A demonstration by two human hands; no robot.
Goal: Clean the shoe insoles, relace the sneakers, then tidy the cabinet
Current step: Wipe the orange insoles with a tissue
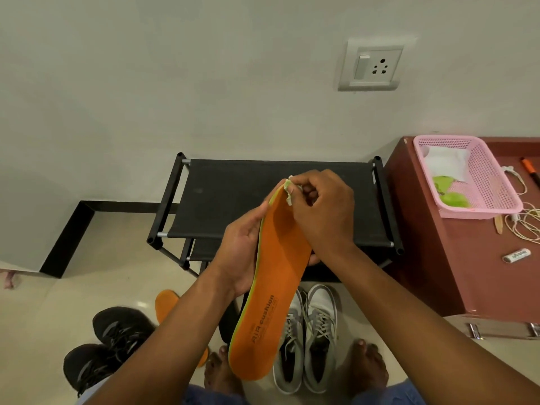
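The orange insole (pixel 277 276) is long and lies under both hands, its toe end pointing up and away, heel end toward the person. The left hand (pixel 244 252) grips its left edge. At the toe, the right hand (pixel 318 209) pinches a small cloth (pixel 289 191).

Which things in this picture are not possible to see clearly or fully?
- Head view: cloth mostly hidden inside the right hand.
- Second insole on the floor partly covered by the left forearm.
- Small print on the held insole too small to read.
- Cords on the cabinet cut off by the right edge.
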